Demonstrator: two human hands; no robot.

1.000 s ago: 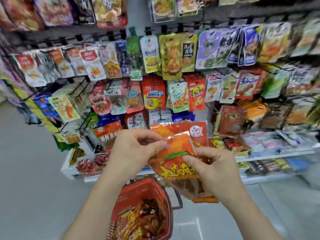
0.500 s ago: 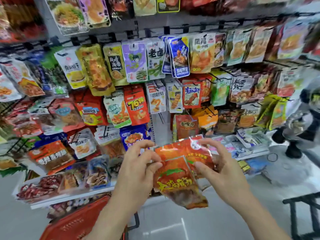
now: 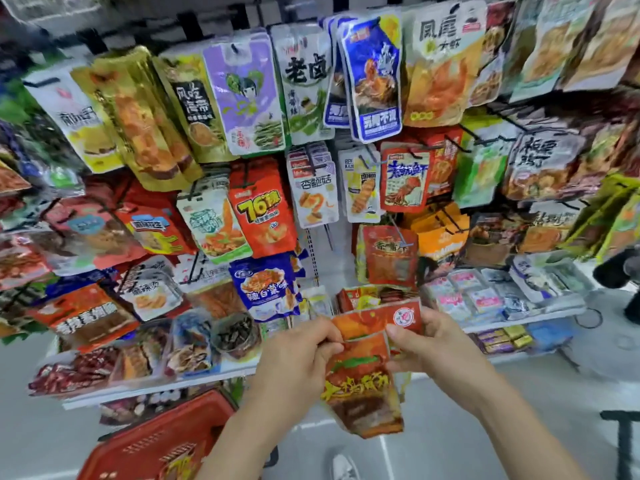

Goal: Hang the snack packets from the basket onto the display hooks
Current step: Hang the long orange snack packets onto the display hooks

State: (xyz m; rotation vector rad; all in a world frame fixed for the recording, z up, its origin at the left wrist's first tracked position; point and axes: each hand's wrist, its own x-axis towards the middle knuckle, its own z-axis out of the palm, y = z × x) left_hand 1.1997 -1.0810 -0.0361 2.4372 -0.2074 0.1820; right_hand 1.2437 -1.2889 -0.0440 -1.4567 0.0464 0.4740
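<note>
Two orange-red snack packets (image 3: 363, 379) overlap in front of me, held by both hands below the display. My left hand (image 3: 298, 362) pinches the left top edge of the front packet. My right hand (image 3: 433, 344) grips the right side, thumb on the front packet, fingers behind the rear packet (image 3: 377, 318) with the round white logo. The red basket (image 3: 156, 445) sits on the floor at lower left, below my left forearm. Display hooks (image 3: 327, 233) stick out of the white back panel between full rows of hanging packets.
Packets hang densely across the whole wall, such as a red "76" packet (image 3: 263, 216) and a dark red packet (image 3: 389, 254). A white shelf (image 3: 156, 388) below holds more snacks. A black stand (image 3: 620, 441) is at lower right. My shoe (image 3: 343, 467) shows on the grey floor.
The view has moved closer to the display and swung right; the basket slid toward the lower left. Both hands keep their hold on the packets.
</note>
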